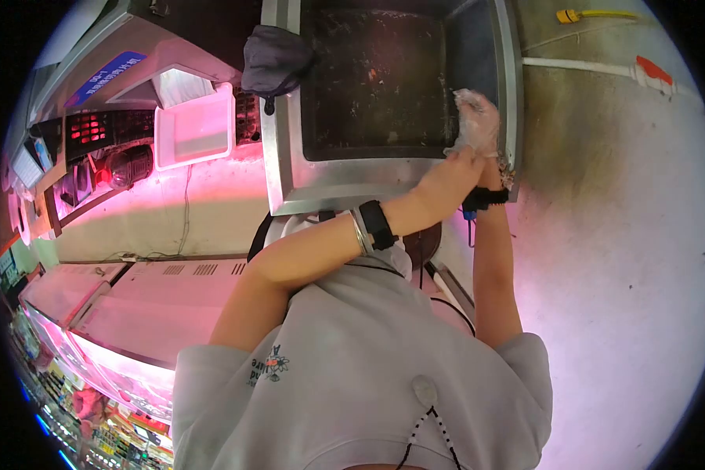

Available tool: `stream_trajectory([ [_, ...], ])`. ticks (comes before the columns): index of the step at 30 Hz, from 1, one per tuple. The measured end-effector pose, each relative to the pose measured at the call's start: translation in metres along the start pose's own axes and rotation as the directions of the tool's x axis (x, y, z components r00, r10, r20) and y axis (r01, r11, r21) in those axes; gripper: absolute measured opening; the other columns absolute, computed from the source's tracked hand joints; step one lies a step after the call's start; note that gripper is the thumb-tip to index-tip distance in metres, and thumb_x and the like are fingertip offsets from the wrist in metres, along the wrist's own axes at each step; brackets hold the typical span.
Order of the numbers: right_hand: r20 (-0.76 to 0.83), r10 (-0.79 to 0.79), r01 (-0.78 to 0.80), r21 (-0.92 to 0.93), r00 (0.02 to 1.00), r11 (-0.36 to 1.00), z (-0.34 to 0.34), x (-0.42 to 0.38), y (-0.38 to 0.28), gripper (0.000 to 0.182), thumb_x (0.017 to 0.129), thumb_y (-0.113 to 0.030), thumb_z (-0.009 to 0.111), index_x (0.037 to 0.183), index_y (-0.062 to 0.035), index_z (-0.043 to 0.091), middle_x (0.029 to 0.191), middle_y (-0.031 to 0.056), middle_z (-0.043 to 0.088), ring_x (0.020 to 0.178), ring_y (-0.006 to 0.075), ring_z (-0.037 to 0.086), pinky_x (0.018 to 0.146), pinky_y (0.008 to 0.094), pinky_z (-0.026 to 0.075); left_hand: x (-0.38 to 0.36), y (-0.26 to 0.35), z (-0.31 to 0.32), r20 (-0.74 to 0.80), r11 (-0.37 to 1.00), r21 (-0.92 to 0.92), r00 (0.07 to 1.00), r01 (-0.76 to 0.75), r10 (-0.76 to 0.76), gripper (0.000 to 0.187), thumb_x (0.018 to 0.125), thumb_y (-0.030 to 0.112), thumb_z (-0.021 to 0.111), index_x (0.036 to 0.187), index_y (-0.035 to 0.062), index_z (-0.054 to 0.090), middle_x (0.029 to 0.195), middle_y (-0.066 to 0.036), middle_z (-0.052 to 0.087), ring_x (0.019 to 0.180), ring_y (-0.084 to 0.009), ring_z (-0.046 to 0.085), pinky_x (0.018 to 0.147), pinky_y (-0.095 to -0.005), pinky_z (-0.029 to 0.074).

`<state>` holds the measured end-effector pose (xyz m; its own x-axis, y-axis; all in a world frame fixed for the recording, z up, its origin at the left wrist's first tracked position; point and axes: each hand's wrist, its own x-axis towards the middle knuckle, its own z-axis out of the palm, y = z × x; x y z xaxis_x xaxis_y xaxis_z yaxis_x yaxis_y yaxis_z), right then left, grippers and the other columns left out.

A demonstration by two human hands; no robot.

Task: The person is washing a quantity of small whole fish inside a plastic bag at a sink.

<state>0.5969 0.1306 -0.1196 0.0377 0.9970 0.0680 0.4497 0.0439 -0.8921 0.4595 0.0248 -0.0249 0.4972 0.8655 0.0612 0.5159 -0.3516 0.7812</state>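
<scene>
My left hand [466,159], bare, reaches across to my right wrist. Its fingers are closed at the cuff of a clear plastic glove [478,129]. That glove covers my right hand [479,117], which is raised over the right side of a metal sink [290,176] with its fingers loosely apart and nothing seen in them. Part of the left fingers is hidden by the angle. A black strap [377,225] and bangles are on my left forearm, and a dark band [489,197] circles my right wrist.
A dark cloth [274,61] hangs over the sink's left rim. Left of it are a white tray [196,129] and a black crate [106,133]. A display cabinet [160,305] stands further left. A white pipe [580,66] with a red valve runs along the right wall.
</scene>
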Motion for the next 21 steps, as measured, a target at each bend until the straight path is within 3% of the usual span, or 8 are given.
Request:
stream_trajectory([
  [1, 0.071, -0.077, 0.085, -0.111, 0.994, 0.99, 0.003, 0.002, 0.007, 0.013, 0.077, -0.007, 0.059, 0.086, 0.0012, 0.064, 0.084, 0.0097, 0.066, 0.078, 0.0168, 0.061, 0.072, 0.0262, 0.046, 0.001, -0.006, -0.001, -0.025, 0.999, -0.027, 0.999, 0.032, -0.032, 0.041, 0.066, -0.008, 0.052, 0.106, -0.002, 0.043, 0.095, -0.019, 0.046, 0.093, -0.0346, 0.053, 0.078, -0.0385, 0.047],
  [2, 0.156, 0.159, -0.144, -0.108, 0.975, 0.984, 0.005, -0.001, 0.006, 0.015, 0.075, -0.007, 0.058, 0.086, -0.0007, 0.066, 0.087, 0.0123, 0.066, 0.08, 0.0205, 0.063, 0.074, 0.0279, 0.047, 0.001, -0.011, 0.0, -0.014, 0.999, -0.03, 0.999, 0.029, -0.03, 0.041, 0.066, -0.008, 0.052, 0.106, -0.002, 0.043, 0.095, -0.019, 0.046, 0.093, -0.0346, 0.053, 0.078, -0.0385, 0.047],
  [3, 0.149, 0.169, -0.154, -0.108, 0.974, 0.982, 0.007, -0.005, 0.005, 0.015, 0.075, -0.007, 0.058, 0.086, -0.0007, 0.066, 0.087, 0.0123, 0.066, 0.08, 0.0205, 0.063, 0.074, 0.0279, 0.047, 0.001, -0.017, 0.002, 0.02, 0.999, -0.025, 0.999, 0.045, -0.044, 0.042, 0.067, -0.009, 0.051, 0.107, -0.0021, 0.043, 0.096, -0.02, 0.046, 0.092, -0.0361, 0.053, 0.077, -0.0397, 0.047],
  [6, -0.051, 0.056, -0.068, -0.251, 0.997, 0.966, 0.014, -0.007, -0.004, 0.019, 0.075, -0.012, 0.061, 0.088, 0.0004, 0.064, 0.089, 0.0152, 0.065, 0.082, 0.0239, 0.063, 0.073, 0.0297, 0.047, 0.0, -0.02, 0.0, 0.026, 0.998, -0.042, 0.999, 0.045, -0.044, 0.043, 0.068, -0.01, 0.05, 0.109, -0.0016, 0.042, 0.097, -0.022, 0.046, 0.091, -0.0378, 0.053, 0.077, -0.0412, 0.046],
  [9, -0.03, 0.084, -0.087, -0.086, 0.996, 0.993, 0.017, -0.002, 0.022, 0.022, 0.074, -0.015, 0.063, 0.089, 0.0009, 0.064, 0.088, 0.0175, 0.064, 0.082, 0.0282, 0.062, 0.072, 0.0319, 0.047, -0.001, -0.023, 0.003, 0.025, 0.997, -0.058, 0.999, 0.044, -0.043, 0.044, 0.068, -0.01, 0.049, 0.11, -0.0005, 0.043, 0.096, -0.022, 0.047, 0.09, -0.0383, 0.053, 0.076, -0.0417, 0.046],
  [12, -0.04, 0.099, -0.106, -0.25, 0.994, 0.963, 0.02, -0.007, 0.023, 0.022, 0.075, -0.016, 0.064, 0.089, 0.0006, 0.063, 0.088, 0.0187, 0.063, 0.083, 0.0312, 0.061, 0.073, 0.033, 0.047, 0.0, -0.026, 0.008, 0.018, 0.998, -0.046, 0.999, 0.042, -0.041, 0.043, 0.068, -0.01, 0.049, 0.11, -0.0003, 0.044, 0.095, -0.021, 0.047, 0.088, -0.0386, 0.053, 0.074, -0.0421, 0.046],
  [19, -0.065, 0.069, -0.08, -0.198, 0.996, 0.977, 0.017, -0.009, 0.007, 0.02, 0.076, -0.014, 0.063, 0.089, 0.0003, 0.064, 0.087, 0.0183, 0.064, 0.083, 0.0302, 0.062, 0.073, 0.0326, 0.048, 0.001, -0.022, 0.006, 0.019, 0.998, -0.067, 1.0, 0.016, -0.015, 0.039, 0.07, -0.008, 0.047, 0.109, -0.0014, 0.045, 0.095, -0.022, 0.047, 0.089, -0.0391, 0.052, 0.074, -0.0426, 0.046],
  [21, -0.163, 0.08, -0.084, -0.016, 0.983, 0.996, 0.016, -0.013, -0.002, 0.019, 0.075, -0.014, 0.063, 0.088, -0.0003, 0.064, 0.086, 0.0166, 0.064, 0.082, 0.0294, 0.062, 0.073, 0.0325, 0.048, 0.002, -0.022, 0.007, 0.035, 0.998, -0.05, 0.999, 0.029, -0.027, 0.039, 0.07, -0.008, 0.047, 0.108, -0.0012, 0.045, 0.094, -0.021, 0.046, 0.09, -0.039, 0.052, 0.074, -0.0427, 0.046],
])
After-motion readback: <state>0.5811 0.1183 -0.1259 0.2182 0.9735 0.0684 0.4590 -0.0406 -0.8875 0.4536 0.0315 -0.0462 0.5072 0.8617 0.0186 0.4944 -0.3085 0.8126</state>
